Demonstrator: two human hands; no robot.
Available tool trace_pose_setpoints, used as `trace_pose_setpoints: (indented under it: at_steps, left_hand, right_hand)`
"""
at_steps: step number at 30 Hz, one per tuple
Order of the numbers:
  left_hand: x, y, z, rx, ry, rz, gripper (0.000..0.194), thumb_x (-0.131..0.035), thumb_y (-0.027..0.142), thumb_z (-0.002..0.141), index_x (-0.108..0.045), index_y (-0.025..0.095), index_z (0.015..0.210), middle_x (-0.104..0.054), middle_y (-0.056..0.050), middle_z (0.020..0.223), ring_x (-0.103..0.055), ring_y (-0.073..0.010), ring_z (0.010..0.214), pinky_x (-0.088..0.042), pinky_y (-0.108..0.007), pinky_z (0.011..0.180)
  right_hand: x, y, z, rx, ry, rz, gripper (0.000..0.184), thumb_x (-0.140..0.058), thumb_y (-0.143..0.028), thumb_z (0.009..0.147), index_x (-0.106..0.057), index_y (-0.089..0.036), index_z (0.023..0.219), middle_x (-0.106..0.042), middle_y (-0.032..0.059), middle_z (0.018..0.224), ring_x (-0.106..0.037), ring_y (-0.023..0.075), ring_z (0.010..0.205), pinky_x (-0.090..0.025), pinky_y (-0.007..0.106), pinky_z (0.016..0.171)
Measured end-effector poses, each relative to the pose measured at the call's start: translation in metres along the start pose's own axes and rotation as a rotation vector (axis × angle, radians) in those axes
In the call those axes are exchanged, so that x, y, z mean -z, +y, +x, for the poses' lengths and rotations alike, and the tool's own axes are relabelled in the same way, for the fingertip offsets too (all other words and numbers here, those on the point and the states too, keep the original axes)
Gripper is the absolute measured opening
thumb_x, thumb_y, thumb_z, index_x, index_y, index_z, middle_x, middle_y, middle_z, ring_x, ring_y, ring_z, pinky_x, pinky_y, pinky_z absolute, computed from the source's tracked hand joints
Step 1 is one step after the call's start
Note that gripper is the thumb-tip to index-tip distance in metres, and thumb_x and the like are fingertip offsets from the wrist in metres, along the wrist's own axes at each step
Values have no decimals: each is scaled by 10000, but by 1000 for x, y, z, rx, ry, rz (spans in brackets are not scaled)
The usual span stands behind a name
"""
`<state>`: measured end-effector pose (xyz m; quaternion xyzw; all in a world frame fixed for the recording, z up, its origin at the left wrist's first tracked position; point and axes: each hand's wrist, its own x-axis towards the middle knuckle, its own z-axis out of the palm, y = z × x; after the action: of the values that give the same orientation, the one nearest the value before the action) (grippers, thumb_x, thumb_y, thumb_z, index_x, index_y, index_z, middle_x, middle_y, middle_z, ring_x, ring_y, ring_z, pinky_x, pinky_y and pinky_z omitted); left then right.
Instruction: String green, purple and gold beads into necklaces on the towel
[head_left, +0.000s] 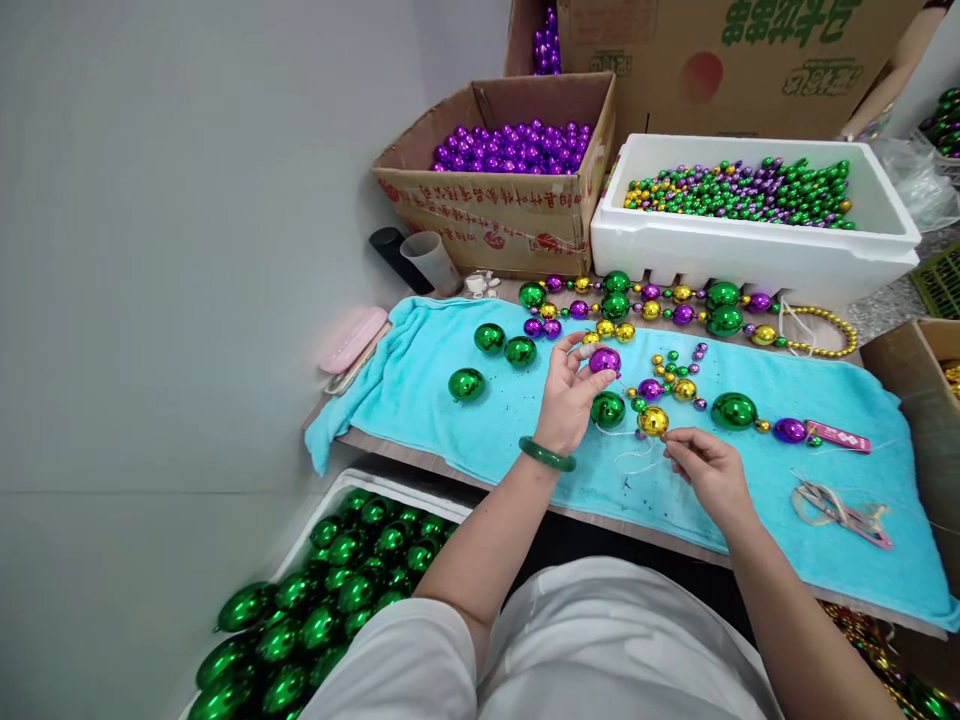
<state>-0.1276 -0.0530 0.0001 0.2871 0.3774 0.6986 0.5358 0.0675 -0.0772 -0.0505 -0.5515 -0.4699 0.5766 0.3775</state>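
My left hand (566, 400), with a green bangle (547, 455) at its wrist, grips a shiny purple bead (604, 361) between thumb and fingers. My right hand (712, 475) is closed in a pinch at the end of a large gold bead (652, 421), on what looks like thin string. White string (637, 460) trails in loose loops below the beads. Between my hands lie a green bead (608, 409), another purple bead (650, 391) and small beads. To the right, a large green bead (733, 411) and a purple bead (790, 431) are strung in line.
A turquoise towel (420, 430) covers the table. Finished-looking bead strands (682, 315) lie behind. A carton (487, 215) of purple beads and a white foam box (750, 250) stand at the back. Scissors (855, 520) lie right. Green beads (345, 560) fill a box lower left.
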Motion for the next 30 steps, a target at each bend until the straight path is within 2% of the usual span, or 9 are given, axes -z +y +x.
trace_pose_setpoints:
  at_steps: [4, 8, 15, 20, 25, 30]
  left_hand:
    - [1, 1, 0, 11, -28, 15, 532, -738, 132, 684, -479, 255, 1133, -584, 7, 1056, -622, -133, 957, -453, -278, 871]
    - [2, 2, 0, -49, -65, 74, 580, -764, 121, 658, -483, 259, 1147, -588, 2, 1054, -624, -134, 947, -463, -266, 851]
    - [3, 0, 1, 21, -87, 45, 534, -739, 151, 693, -493, 261, 1153, -570, 0, 1052, -624, -149, 983, -457, -286, 885]
    - [1, -3, 2, -106, -67, 155, 588, -762, 136, 667, -479, 274, 1163, -561, -5, 1079, -611, -143, 982, -470, -271, 857]
    - [1, -2, 3, -16, -130, 126, 576, -750, 149, 683, -477, 265, 1178, -562, -11, 1075, -613, -144, 966, -466, -275, 853]
    - [-1, -9, -6, -15, -208, 220, 654, -773, 153, 667, -462, 279, 1228, -562, -29, 1114, -591, -151, 996, -464, -287, 876]
  right_hand:
    - [2, 5, 3, 20, -30, -1, 243, -710, -389, 665, -712, -177, 784, -621, 7, 626, -512, 101, 519, -418, 250, 517]
    - [3, 5, 5, 28, -15, 4, 246, -708, -392, 660, -708, -175, 776, -625, 11, 624, -512, 102, 519, -426, 255, 525]
    - [1, -6, 4, -98, -69, 99, 305, -740, -428, 578, -682, -170, 730, -610, 9, 579, -483, 97, 476, -364, 233, 445]
    - [1, -5, 6, -63, -38, 65, 284, -731, -412, 586, -692, -170, 730, -616, 9, 587, -500, 99, 497, -408, 247, 488]
    - [6, -6, 6, -41, -67, 63, 284, -727, -424, 584, -693, -177, 722, -619, 9, 583, -487, 101, 489, -389, 241, 455]
    - [4, -6, 6, -37, -55, 85, 308, -732, -447, 590, -671, -173, 716, -612, 10, 573, -484, 99, 482, -376, 234, 439]
